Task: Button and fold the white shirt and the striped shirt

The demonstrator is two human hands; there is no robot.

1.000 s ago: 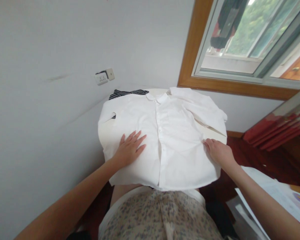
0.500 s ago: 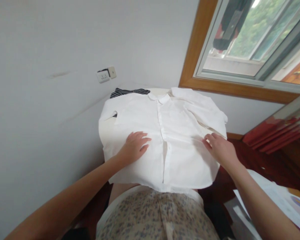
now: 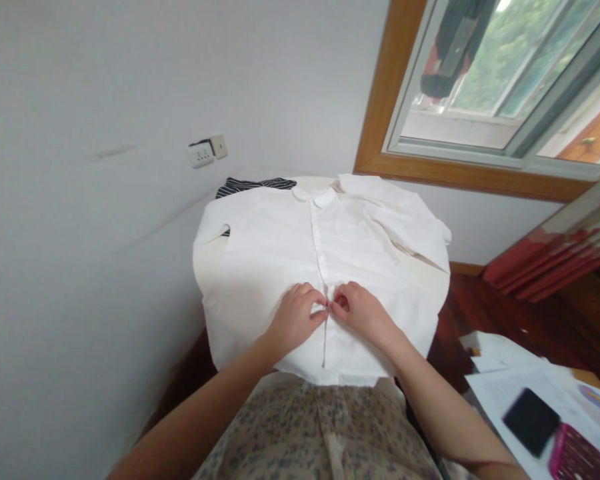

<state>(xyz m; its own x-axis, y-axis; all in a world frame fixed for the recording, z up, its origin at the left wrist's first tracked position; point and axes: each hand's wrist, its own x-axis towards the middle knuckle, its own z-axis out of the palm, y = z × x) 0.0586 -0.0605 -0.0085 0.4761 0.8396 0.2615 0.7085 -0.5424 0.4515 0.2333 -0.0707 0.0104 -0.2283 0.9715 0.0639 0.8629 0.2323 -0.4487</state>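
Observation:
A white collared shirt (image 3: 265, 247) lies spread front side up over a round pale table (image 3: 433, 277), its collar pointing away from me. At the lower part of its front opening, my left hand (image 3: 296, 317) pinches the fabric edge between thumb and fingers. Right beside it, my right hand (image 3: 357, 310) pinches the other edge of the placket, and the fingertips of both hands nearly meet. Any button between them is too small to make out. The upper front looks closed, while below my hands the two edges lie close together.
A black-and-white striped cloth (image 3: 253, 187) lies at the table's far edge by the wall. To the right are papers (image 3: 500, 377) with a black flat object (image 3: 531, 421) and a pink-edged object (image 3: 577, 453). A wall socket (image 3: 201, 155), window and red-white curtain (image 3: 545, 257) stand beyond.
Both hands have come inward from the shirt's left and right sides to its front opening and now pinch the fabric there. The view has shifted slightly.

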